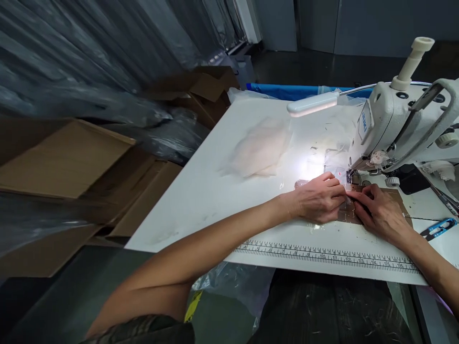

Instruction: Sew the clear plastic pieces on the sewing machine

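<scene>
A white sewing machine [376, 119] stands at the right of the table, its needle and presser foot [349, 176] just beyond my fingers. My left hand [319, 198] is closed, fingers curled on a thin sheer piece of fabric [335, 168] that reaches toward the presser foot. Just right of it, my right hand [382, 212] pinches at the near edge of the same piece, thumb and forefinger meeting beside the left fingertips. Part of the fabric is hidden under both hands. Beneath the right hand is a brown plate [398, 198] on the machine bed.
A blurry pile of sheer pale pieces [261, 148] lies left of the machine. A lit lamp [311, 105] hangs over the work. Blue thread snips [439, 229] and a dark phone-like object [412, 179] lie at right. A ruler strip [322, 255] edges the table; cardboard boxes [68, 162] stand left.
</scene>
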### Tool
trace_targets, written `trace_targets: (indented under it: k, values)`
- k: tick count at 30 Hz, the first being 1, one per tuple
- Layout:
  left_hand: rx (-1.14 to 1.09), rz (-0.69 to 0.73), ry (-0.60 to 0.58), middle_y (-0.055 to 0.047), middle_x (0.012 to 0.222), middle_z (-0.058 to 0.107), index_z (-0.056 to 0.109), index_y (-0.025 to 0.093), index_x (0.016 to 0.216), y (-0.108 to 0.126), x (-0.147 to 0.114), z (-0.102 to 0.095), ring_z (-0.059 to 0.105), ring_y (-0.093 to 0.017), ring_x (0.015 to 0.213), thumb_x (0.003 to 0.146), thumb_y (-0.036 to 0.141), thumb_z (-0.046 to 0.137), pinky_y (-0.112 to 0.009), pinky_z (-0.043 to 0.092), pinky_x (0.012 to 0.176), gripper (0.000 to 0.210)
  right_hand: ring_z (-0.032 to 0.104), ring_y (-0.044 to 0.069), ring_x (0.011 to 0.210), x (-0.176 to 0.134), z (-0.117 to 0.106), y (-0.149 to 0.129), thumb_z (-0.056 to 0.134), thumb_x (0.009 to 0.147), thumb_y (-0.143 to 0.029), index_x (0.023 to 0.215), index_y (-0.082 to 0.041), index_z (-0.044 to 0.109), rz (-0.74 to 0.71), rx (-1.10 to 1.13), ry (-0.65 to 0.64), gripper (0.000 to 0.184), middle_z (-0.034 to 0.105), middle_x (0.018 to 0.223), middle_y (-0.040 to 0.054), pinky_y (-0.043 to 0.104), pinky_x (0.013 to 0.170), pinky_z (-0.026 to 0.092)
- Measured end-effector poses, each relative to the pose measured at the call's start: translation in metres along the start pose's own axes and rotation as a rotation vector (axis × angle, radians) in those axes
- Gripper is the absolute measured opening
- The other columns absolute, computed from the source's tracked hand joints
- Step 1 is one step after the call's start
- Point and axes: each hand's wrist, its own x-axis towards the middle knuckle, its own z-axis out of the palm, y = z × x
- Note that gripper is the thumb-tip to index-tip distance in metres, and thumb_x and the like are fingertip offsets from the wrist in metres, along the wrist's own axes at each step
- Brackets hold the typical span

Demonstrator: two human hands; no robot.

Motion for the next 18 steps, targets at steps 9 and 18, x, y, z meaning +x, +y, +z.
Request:
trace_targets:
  k: [9,18]
  values:
    - [-0.113,-0.036,-0.076,-0.006,0.093,0.067,0.07,0.017,0.092,-0.01,0.002,-0.008,0.054,-0.018,0.073,0.085,0.031,0.051,-0.036,0.04,0.074,0.024,0.058,0.019,0.076,0.003,-0.004,-0.004,0.035,0.099,-0.032,0.124,-0.026,0.063,0.026,-0.058,-0.073,0.038,0.058,0.095,0.0091,0.027,0.053,0.043]
    - [-0.149,-0.092,-0.084,-0.008,0.099,0.064,0.068,0.017,0.102,-0.011,-0.002,-0.008,0.054,-0.02,0.079,0.085,0.029,0.053,-0.037,0.04,0.075,0.025,0.055,0.02,0.07,0.011,-0.002,-0.007,0.036,0.097,-0.032,0.132,-0.029,0.055,0.101,-0.129,-0.159,0.04,0.057,0.094,0.0099,0.026,0.046,0.038]
